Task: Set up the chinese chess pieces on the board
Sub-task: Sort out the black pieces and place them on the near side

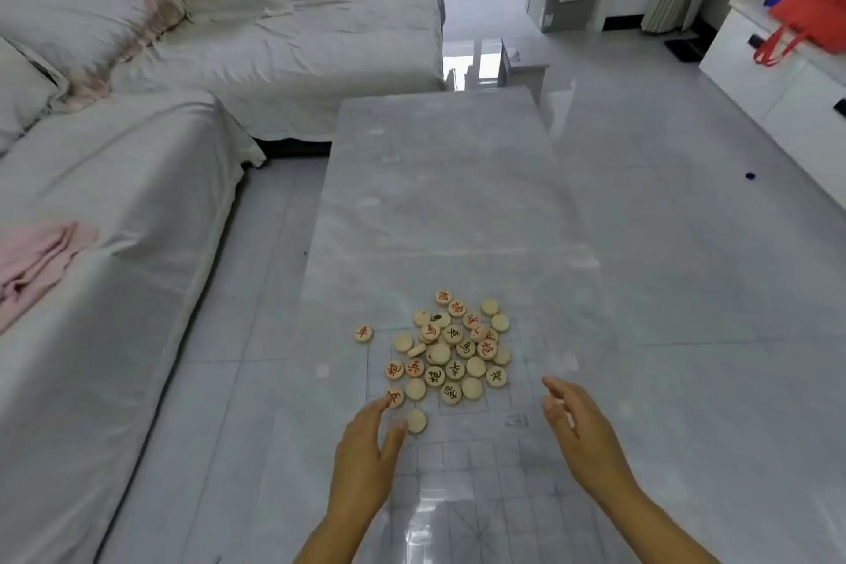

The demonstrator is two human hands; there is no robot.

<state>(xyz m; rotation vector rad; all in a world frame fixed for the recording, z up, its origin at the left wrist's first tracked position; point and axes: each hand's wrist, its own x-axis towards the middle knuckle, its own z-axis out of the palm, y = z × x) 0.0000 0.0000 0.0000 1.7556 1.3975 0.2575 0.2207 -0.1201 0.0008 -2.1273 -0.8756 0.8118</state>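
Neither grip holds anything. My left grip (pixel 366 449) is released, fingers stretched forward over the thin clear plastic board with faint printed grid lines (pixel 462 453). Its index fingertip reaches a red-lettered round piece (pixel 394 397) at the heap's near-left edge, and its thumb lies just beside a blank-faced pale round piece (pixel 417 420) that sits apart, nearer to me. My right grip (pixel 581 430) is released too, fingers loosely bent, to the right of the heap and touching no piece. The heap of pale round wooden chess pieces (pixel 451 348), some showing red or black characters and some blank, lies on the far part of the grid, a few overlapping. One lone red-lettered piece (pixel 363 333) lies to the heap's left. The board covers a grey marble-look bench (pixel 439 179), with a white-covered sofa (pixel 114 289) to its left.
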